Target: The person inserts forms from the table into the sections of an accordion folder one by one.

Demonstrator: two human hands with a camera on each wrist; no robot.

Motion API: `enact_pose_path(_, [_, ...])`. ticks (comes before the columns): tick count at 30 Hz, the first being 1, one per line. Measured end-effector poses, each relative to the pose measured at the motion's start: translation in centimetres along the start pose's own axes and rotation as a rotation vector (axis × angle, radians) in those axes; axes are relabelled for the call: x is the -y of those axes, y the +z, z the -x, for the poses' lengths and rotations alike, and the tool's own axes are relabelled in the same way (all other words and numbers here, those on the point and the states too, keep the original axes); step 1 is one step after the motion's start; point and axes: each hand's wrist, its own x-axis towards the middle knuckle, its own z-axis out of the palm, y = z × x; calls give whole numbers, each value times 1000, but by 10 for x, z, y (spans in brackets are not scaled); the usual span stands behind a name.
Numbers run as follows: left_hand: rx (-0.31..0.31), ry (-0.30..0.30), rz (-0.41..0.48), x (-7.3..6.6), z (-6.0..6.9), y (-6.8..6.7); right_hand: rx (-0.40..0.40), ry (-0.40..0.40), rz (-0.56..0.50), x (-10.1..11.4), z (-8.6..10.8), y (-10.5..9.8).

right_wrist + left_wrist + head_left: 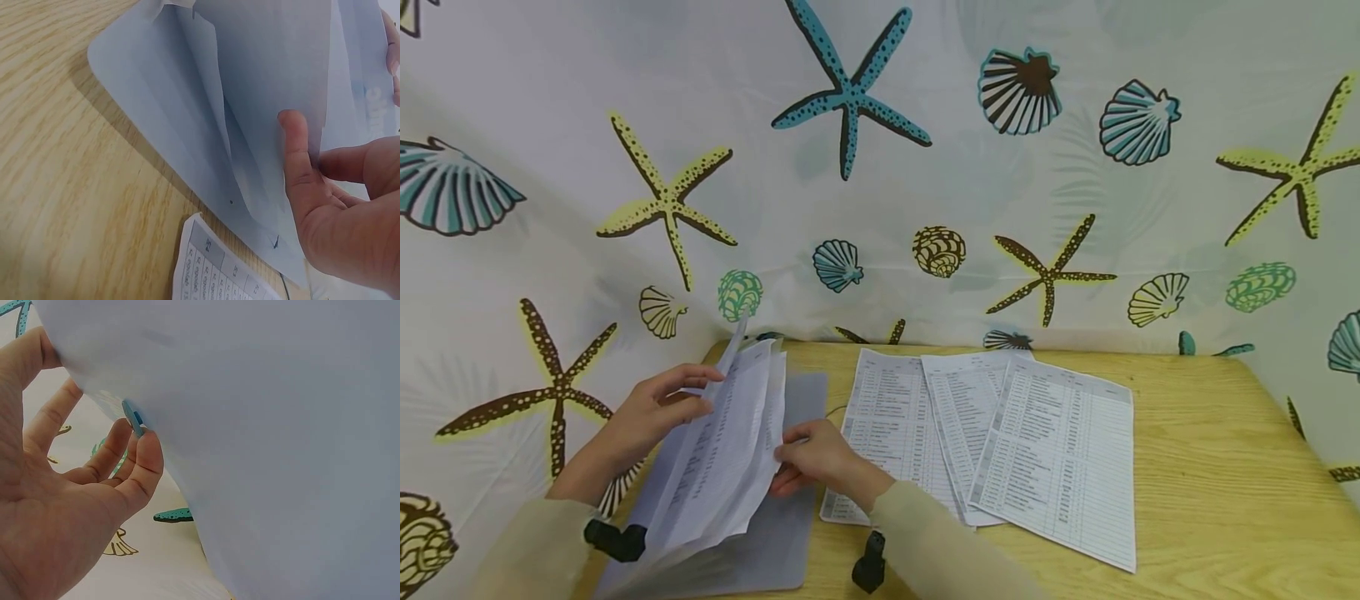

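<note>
A translucent grey-blue folder (775,550) lies at the left, with its cover raised and several printed sheets (730,442) standing between its sides. My left hand (651,408) holds the raised cover near its upper left edge. In the left wrist view, that hand's (81,481) fingertips pinch a small blue disc (132,419) at the edge of the pale cover (269,425). My right hand (820,457) pinches the right edge of the sheets. From the right wrist view, its thumb and fingers (297,140) close on the sheets (275,69) above the folder's back side (150,94).
Three overlapping printed table sheets (887,417) lie right of the folder on the wooden table (1210,467). A thin dark line, like a cord, shows between the folder and these sheets. Behind and beside the table hangs a cloth (910,200) with starfish and shells.
</note>
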Motion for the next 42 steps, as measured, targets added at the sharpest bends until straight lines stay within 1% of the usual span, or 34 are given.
enact_pose_path(7, [-2, 5, 3, 0, -1, 2, -25, -23, -6, 1, 10, -7])
enact_pose_path(13, [-3, 2, -5, 0, -1, 2, -32, -21, 14, 3, 16, -23])
enact_pose_path(17, [0, -1, -6, 0, -1, 3, -54, -26, -17, 3, 21, -35])
enact_pose_path(21, [-2, 0, -20, 1, -2, 3, -64, -35, -20, 3, 27, -50])
enact_pose_path(28, [-1, 3, -9, 4, -2, 3, -115, -42, 41, 2, 40, -82])
enact_pose_path(35, [-4, 28, -7, 4, -2, 4, -197, -29, 105, 3, 54, -115])
enact_pose_path(42, [-13, 74, 6, 3, -3, 5, -275, -37, 142, 5, 67, -144])
